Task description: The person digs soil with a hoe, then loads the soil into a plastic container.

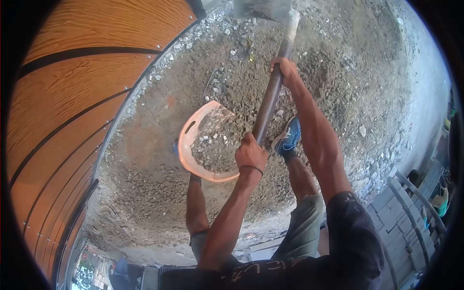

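Observation:
My left hand [251,155] is wrapped round the lower end of a long dark handle [268,104]. Farther up, my right hand [286,70] grips the same handle. At the handle's far end, near the top edge of the view, is a wide grey metal blade [263,8], blurred. Below the handle and to its left lies an orange pan [186,140] holding soil and small stones [212,145]. The pan's right part merges with the rubble. A blue shoe [290,135] stands on the ground right of the handle.
Loose soil and gravel [343,92] cover the ground. Orange wood-grain panels [87,82] with dark strips line the left side. A pale wall or slab [427,82] runs along the right. Grey blocks [394,217] and curved bars lie at lower right.

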Motion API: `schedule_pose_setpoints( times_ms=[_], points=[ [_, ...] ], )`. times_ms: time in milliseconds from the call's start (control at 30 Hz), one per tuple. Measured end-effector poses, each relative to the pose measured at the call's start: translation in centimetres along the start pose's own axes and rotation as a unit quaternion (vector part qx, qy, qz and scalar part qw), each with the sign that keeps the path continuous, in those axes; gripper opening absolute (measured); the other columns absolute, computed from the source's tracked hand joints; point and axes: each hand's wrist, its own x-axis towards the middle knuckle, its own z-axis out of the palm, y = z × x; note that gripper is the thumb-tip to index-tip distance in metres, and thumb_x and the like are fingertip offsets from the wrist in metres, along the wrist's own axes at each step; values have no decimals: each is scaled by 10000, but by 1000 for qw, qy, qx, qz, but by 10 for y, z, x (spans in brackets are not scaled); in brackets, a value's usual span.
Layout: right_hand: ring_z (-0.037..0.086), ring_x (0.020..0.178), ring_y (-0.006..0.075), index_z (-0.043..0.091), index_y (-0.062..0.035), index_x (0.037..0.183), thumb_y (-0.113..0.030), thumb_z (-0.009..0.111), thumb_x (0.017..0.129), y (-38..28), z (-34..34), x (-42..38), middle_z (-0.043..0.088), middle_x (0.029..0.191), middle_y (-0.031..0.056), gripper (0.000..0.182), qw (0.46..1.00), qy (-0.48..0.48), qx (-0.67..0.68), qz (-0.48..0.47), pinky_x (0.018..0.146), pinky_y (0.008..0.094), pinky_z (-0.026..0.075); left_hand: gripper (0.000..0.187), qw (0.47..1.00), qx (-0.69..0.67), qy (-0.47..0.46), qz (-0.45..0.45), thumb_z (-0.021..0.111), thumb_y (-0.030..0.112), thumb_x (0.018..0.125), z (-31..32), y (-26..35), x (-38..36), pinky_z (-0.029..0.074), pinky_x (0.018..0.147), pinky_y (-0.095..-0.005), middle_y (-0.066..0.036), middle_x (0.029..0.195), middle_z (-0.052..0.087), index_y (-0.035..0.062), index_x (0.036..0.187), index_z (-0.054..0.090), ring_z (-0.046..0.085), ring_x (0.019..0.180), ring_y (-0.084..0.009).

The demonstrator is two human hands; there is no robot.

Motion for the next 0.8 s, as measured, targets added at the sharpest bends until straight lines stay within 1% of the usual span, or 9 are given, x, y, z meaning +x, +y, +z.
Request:
schedule_pose_setpoints(
  times_ms=[133, 300, 400, 533, 600, 667, 733, 767, 800],
  points=[
    [553, 478, 208, 564, 45, 705, -55, 612, 682, 43, -6, 16, 570, 606, 112, 113, 994, 18, -109, 8, 449, 347, 468, 410, 994, -85, -45, -59, 745, 171, 688, 78, -10, -15, 522, 669, -468, -231, 823, 634, 7, 948, 475, 643, 757, -405],
    [570, 501, 214, 592, 59, 815, -83, 613, 696, 155, -56, -43, 582, 628, 115, 186, 971, 69, -225, 46, 459, 347, 468, 425, 969, -122, -157, -148, 729, 158, 686, 120, -42, -135, 523, 668, -476, -252, 765, 628, -15, 969, 463, 643, 749, -420],
    [561, 456, 221, 573, 58, 763, -76, 609, 691, 181, -78, -111, 589, 622, 126, 156, 985, 48, -90, 141, 431, 348, 460, 419, 981, -93, -135, -104, 718, 158, 668, 97, -54, -203, 518, 636, -480, -242, 703, 621, -30, 948, 470, 632, 696, -431],
    [562, 499, 192, 556, 50, 859, -78, 619, 666, 220, -96, -202, 583, 645, 104, 240, 968, 116, -175, 134, 447, 339, 460, 386, 961, -75, -230, -133, 707, 192, 659, 54, -83, -281, 513, 639, -477, -230, 717, 631, -18, 919, 515, 635, 704, -415],
    [611, 559, 232, 555, 86, 874, -146, 656, 645, 240, -94, -245, 609, 669, 142, 341, 961, 117, -202, 146, 506, 347, 487, 385, 960, -53, -245, -123, 726, 209, 636, 26, -99, -322, 519, 637, -460, -214, 721, 639, -12, 901, 554, 646, 699, -390],
    [603, 552, 228, 532, 72, 887, -150, 660, 655, 198, -74, -298, 596, 693, 143, 346, 965, 82, -172, 180, 493, 351, 486, 384, 942, -88, -261, -190, 738, 218, 615, -1, -101, -355, 520, 629, -436, -187, 704, 641, -3, 891, 589, 654, 673, -358],
    [591, 563, 220, 510, 51, 995, -155, 665, 652, 198, -81, -311, 597, 727, 136, 429, 959, 73, -194, 192, 548, 344, 502, 402, 928, -88, -306, -194, 726, 238, 643, -10, -91, -352, 520, 673, -440, -202, 769, 650, -1, 933, 583, 656, 738, -372],
    [598, 597, 224, 510, 42, 1011, -154, 670, 648, 193, -92, -306, 602, 742, 137, 442, 966, 75, -193, 155, 572, 347, 504, 420, 913, -87, -342, -206, 715, 258, 672, -9, -87, -350, 519, 717, -444, -216, 835, 660, 2, 975, 577, 658, 803, -386],
    [606, 631, 228, 510, 33, 1026, -154, 676, 644, 179, -102, -294, 607, 756, 138, 456, 972, 77, -191, 116, 597, 350, 507, 405, 924, -135, -322, -158, 717, 246, 666, -3, -76, -333, 517, 701, -435, -212, 811, 658, 6, 963, 581, 659, 787, -380]
  ],
)
